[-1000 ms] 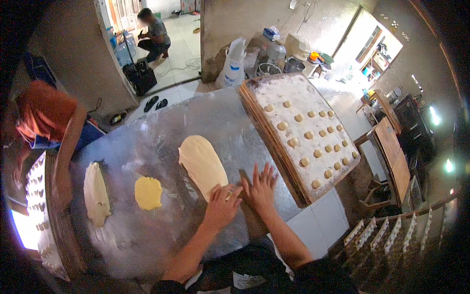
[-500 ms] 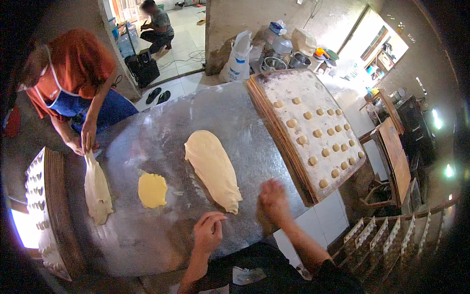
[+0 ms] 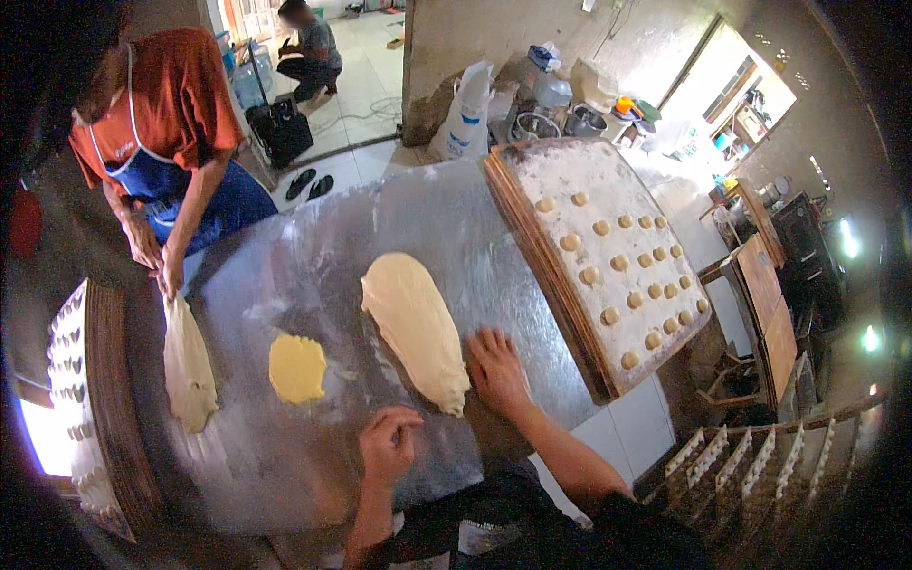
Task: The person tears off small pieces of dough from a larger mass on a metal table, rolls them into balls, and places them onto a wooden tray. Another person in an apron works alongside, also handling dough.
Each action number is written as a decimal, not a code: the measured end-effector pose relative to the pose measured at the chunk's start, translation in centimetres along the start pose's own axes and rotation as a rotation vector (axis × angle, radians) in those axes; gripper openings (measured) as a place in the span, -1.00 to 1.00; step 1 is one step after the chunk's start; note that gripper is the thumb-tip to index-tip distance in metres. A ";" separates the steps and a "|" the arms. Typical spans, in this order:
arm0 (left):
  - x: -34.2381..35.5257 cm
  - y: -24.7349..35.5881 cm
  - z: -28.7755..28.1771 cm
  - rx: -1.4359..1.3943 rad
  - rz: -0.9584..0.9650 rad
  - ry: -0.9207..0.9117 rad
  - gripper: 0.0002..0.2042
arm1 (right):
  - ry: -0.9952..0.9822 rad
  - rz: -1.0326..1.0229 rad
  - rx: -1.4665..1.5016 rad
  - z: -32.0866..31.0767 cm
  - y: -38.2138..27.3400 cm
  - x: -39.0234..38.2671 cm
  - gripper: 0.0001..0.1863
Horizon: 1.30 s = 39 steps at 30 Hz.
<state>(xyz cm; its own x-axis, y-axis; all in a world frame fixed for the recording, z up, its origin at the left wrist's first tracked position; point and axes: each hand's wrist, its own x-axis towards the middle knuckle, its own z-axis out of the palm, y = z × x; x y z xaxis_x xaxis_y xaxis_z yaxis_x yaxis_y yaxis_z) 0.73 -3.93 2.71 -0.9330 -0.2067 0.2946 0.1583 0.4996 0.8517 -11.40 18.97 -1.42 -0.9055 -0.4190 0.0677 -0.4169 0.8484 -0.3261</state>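
Head view: right hand (image 3: 496, 369) flat, open, touching long dough (image 3: 414, 326) mid-bench; left hand (image 3: 389, 442) curled, empty, near front edge of floured bench (image 3: 285, 475).

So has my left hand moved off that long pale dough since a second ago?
Yes. The left hand has pulled back toward the near table edge, off the long pale dough; the right hand is beside its end.

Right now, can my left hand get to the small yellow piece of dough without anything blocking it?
Probably yes. The left hand is curled over the floured table, and the yellow dough lies just ahead and to its left with only bare surface between. The long dough sits off to the right, out of the way.
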 end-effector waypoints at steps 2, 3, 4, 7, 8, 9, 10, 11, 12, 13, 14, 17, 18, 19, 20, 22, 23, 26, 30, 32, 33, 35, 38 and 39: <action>-1.3 0.3 -0.6 0.013 -0.022 -0.013 -0.80 | -0.085 0.120 -0.075 -2.7 1.8 -0.3 -0.42; -1.4 0.1 -0.6 -0.035 -0.078 0.008 -0.81 | -0.116 0.193 -0.127 -4.0 2.8 -0.3 -0.40; -1.0 0.4 0.3 -0.111 -0.113 -0.003 -0.81 | 0.417 0.326 -0.150 -1.6 6.2 0.7 -0.39; -0.8 0.2 1.4 -0.127 -0.112 -0.027 -0.83 | 0.296 0.203 0.007 -0.5 3.6 4.8 -0.39; -0.2 0.2 1.6 -0.106 -0.074 -0.031 -0.83 | 0.159 0.034 -0.001 -0.1 2.7 3.0 -0.41; 0.2 0.3 1.3 -0.093 -0.046 -0.006 -0.83 | 0.131 0.027 0.070 0.2 2.7 1.9 -0.42; 0.2 0.5 1.2 -0.089 -0.022 0.013 -0.84 | 0.098 0.027 0.135 -0.1 4.0 0.3 -0.43; -0.1 0.7 1.1 -0.083 -0.001 0.026 -0.84 | 0.060 0.032 0.203 -0.4 5.4 -0.8 -0.44; -0.1 0.5 1.4 -0.094 -0.075 0.030 -0.85 | 0.144 0.113 0.096 -1.1 7.4 0.4 -0.47; -0.5 0.0 2.2 -0.111 -0.157 0.031 -0.86 | 0.184 0.084 0.066 -1.9 7.8 2.3 -0.48; -1.2 0.0 2.7 -0.123 -0.248 0.015 -0.87 | 0.216 0.071 0.041 -2.2 7.1 3.9 -0.48; 0.3 1.3 2.3 0.057 0.006 -0.044 -0.88 | 0.347 0.042 0.038 -3.3 3.9 3.9 -0.46; -0.3 1.6 1.8 0.101 -0.130 -0.030 -0.89 | 0.391 0.081 0.095 -5.0 3.2 2.6 -0.43; -0.9 2.2 2.1 0.133 -0.262 -0.014 -0.84 | 0.437 0.121 0.143 -6.1 4.0 1.3 -0.40; -1.0 3.0 2.9 0.159 -0.388 0.005 -0.76 | 0.429 0.250 0.094 -6.0 5.5 -0.3 -0.40; -0.6 4.8 5.5 0.460 -0.561 -0.131 -0.54 | 0.017 0.389 0.126 -6.6 4.7 -0.2 -0.48; -0.2 5.9 6.8 0.552 -0.592 -0.178 -0.46 | -0.186 0.456 0.135 -6.7 4.1 0.2 -0.51; 2.7 9.4 10.6 0.718 -0.541 -0.269 -0.26 | -0.077 0.216 0.185 -5.4 8.5 5.4 -0.69; 3.4 8.5 12.0 0.737 -0.758 -0.269 -0.34 | 0.695 -0.152 0.573 -18.2 10.8 20.5 -0.81; 4.6 11.0 12.5 0.753 -0.664 -0.326 -0.39 | 0.999 -0.169 0.340 -20.9 17.7 26.7 -0.69; 3.9 9.8 13.0 0.637 -0.606 -0.227 -0.42 | 0.764 -0.041 0.140 -18.5 21.7 27.9 -0.59; 1.9 6.6 12.7 0.516 -0.515 -0.032 -0.46 | 0.437 0.173 -0.043 -15.0 23.6 28.0 -0.38; -0.6 9.6 10.9 0.527 -0.543 0.177 -0.54 | 0.528 0.432 0.391 -20.4 15.7 20.1 -0.25; -1.8 10.6 11.0 0.464 -0.623 0.206 -0.57 | 0.544 0.425 0.517 -21.6 13.1 15.7 -0.35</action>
<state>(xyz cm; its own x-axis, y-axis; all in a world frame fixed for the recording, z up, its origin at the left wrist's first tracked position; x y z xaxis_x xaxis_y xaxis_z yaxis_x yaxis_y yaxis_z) 0.54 11.03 6.45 -0.7196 -0.6915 -0.0630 -0.5647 0.5300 0.6326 -32.75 30.47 15.76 -0.9435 0.2266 0.2420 -0.0650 0.5892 -0.8054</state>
